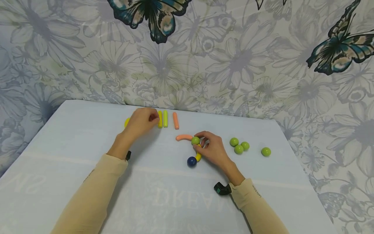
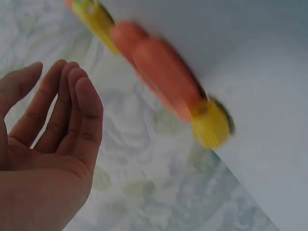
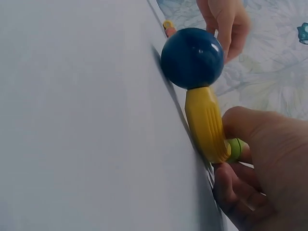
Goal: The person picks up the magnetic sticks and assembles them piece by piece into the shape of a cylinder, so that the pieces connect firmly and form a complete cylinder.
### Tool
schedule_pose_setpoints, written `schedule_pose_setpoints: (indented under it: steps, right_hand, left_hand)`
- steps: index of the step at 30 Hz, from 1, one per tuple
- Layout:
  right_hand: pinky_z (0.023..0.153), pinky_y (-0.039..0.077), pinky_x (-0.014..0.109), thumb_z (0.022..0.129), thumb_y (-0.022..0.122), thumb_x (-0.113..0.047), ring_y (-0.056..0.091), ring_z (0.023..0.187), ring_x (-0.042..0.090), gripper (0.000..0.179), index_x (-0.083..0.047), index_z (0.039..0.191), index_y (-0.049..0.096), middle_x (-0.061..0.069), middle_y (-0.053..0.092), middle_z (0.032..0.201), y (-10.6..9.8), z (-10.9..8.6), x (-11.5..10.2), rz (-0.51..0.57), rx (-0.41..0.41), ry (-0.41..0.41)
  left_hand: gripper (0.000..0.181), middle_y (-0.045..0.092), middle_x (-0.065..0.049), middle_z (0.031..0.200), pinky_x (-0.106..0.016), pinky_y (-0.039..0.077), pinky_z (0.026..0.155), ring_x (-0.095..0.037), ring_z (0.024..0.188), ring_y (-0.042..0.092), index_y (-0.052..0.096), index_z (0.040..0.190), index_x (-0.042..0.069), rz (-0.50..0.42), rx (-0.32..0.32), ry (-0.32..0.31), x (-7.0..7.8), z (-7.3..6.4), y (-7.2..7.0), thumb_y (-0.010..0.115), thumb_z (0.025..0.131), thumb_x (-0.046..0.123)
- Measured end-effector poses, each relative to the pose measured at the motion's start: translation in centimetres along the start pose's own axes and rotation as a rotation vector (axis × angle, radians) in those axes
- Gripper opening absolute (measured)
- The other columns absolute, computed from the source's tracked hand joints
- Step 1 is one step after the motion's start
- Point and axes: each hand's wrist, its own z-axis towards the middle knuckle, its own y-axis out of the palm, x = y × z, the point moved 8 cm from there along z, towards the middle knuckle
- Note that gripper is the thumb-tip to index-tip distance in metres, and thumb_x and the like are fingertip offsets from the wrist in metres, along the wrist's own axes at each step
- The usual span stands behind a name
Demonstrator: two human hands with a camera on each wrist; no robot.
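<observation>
My right hand pinches a green ball between thumb and fingers. That ball sits where a curved orange piece meets a curved yellow piece. A dark blue ball joins the yellow piece's other end, as the right wrist view shows. Over the far left of the table, my left hand is beside a yellow stick, its fingers loosely bent. The left wrist view shows that hand holding nothing, with orange pieces and a yellow ball nearby, blurred.
A yellow-green stick and an orange stick lie near the table's back edge. Several green balls are on the right side of the white table. A patterned wall rises behind.
</observation>
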Motion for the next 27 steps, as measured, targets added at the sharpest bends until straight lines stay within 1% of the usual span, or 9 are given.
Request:
schedule_pose_setpoints:
  steps: [5, 6, 9, 12, 13, 16, 22, 24, 27]
  right_hand:
    - [0.063, 0.053, 0.024, 0.087, 0.086, -0.016, 0.064, 0.077, 0.015, 0.034, -0.012, 0.118, 0.073, 0.004, 0.074, 0.109, -0.6, -0.1, 0.8, -0.037, 0.071, 0.058]
    - [0.064, 0.054, 0.024, 0.087, 0.086, -0.016, 0.065, 0.077, 0.015, 0.033, -0.012, 0.118, 0.073, 0.004, 0.074, 0.108, -0.7, -0.1, 0.9, -0.038, 0.083, 0.071]
    - [0.065, 0.055, 0.026, 0.088, 0.085, -0.017, 0.066, 0.077, 0.016, 0.032, -0.011, 0.117, 0.072, 0.005, 0.074, 0.106, -1.1, -0.3, 1.3, -0.045, 0.128, 0.114]
    - [0.067, 0.055, 0.027, 0.088, 0.084, -0.018, 0.068, 0.079, 0.016, 0.031, -0.010, 0.115, 0.072, 0.006, 0.073, 0.104, -1.5, -0.4, 1.9, -0.055, 0.167, 0.167]
    - [0.068, 0.055, 0.028, 0.088, 0.083, -0.018, 0.068, 0.079, 0.017, 0.030, -0.010, 0.115, 0.071, 0.006, 0.072, 0.103, -1.6, -0.4, 2.0, -0.058, 0.179, 0.183]
    - [0.071, 0.054, 0.030, 0.088, 0.082, -0.017, 0.068, 0.081, 0.018, 0.030, -0.009, 0.113, 0.070, 0.006, 0.071, 0.102, -1.8, -0.5, 2.4, -0.058, 0.204, 0.216]
    - [0.074, 0.053, 0.032, 0.089, 0.081, -0.017, 0.067, 0.080, 0.019, 0.032, -0.008, 0.117, 0.070, 0.008, 0.071, 0.108, -1.8, -0.5, 2.3, -0.058, 0.203, 0.204]
    - [0.073, 0.052, 0.032, 0.090, 0.080, -0.017, 0.067, 0.079, 0.018, 0.032, -0.008, 0.119, 0.070, 0.008, 0.071, 0.111, -1.7, -0.5, 2.1, -0.061, 0.196, 0.189]
    - [0.071, 0.051, 0.031, 0.091, 0.079, -0.017, 0.065, 0.078, 0.018, 0.031, -0.009, 0.119, 0.070, 0.008, 0.071, 0.111, -1.8, -0.4, 1.8, -0.060, 0.199, 0.170]
  left_hand:
    - [0.018, 0.073, -0.020, 0.098, -0.050, 0.055, 0.080, -0.035, 0.089, 0.068, 0.074, 0.107, 0.000, -0.011, 0.097, -0.125, -3.1, -0.7, -4.2, 0.066, 0.103, 0.015]
    - [0.019, 0.073, -0.022, 0.099, -0.055, 0.052, 0.091, -0.037, 0.092, 0.066, 0.073, 0.108, -0.002, 0.001, 0.109, -0.146, -3.7, -0.9, -4.9, 0.065, 0.103, 0.015]
    - [0.020, 0.072, -0.025, 0.100, -0.059, 0.051, 0.091, -0.041, 0.092, 0.064, 0.072, 0.107, -0.004, 0.067, 0.155, -0.210, -5.6, -1.3, -6.7, 0.065, 0.102, 0.015]
    - [0.019, 0.072, -0.025, 0.098, -0.056, 0.052, 0.084, -0.041, 0.088, 0.063, 0.072, 0.102, -0.004, 0.128, 0.177, -0.272, -7.2, -1.7, -7.8, 0.067, 0.100, 0.014]
    - [0.018, 0.072, -0.025, 0.097, -0.053, 0.052, 0.074, -0.041, 0.085, 0.063, 0.073, 0.100, -0.004, 0.145, 0.177, -0.292, -7.7, -1.9, -7.9, 0.068, 0.099, 0.014]
    - [0.020, 0.070, -0.025, 0.097, -0.050, 0.051, 0.068, -0.040, 0.082, 0.063, 0.072, 0.099, -0.003, 0.166, 0.117, -0.355, -9.2, -2.2, -7.8, 0.071, 0.098, 0.016]
    - [0.027, 0.068, -0.025, 0.101, -0.046, 0.052, 0.068, -0.040, 0.085, 0.063, 0.070, 0.104, -0.005, 0.167, -0.070, -0.446, -10.5, -2.6, -5.9, 0.072, 0.096, 0.021]
    - [0.027, 0.069, -0.024, 0.099, -0.043, 0.053, 0.067, -0.038, 0.083, 0.063, 0.070, 0.105, -0.006, 0.157, -0.095, -0.454, -10.6, -2.7, -5.5, 0.071, 0.096, 0.020]
    - [0.026, 0.070, -0.020, 0.090, -0.037, 0.052, 0.062, -0.032, 0.075, 0.062, 0.070, 0.106, -0.006, 0.137, -0.103, -0.457, -10.5, -2.6, -5.1, 0.070, 0.097, 0.018]
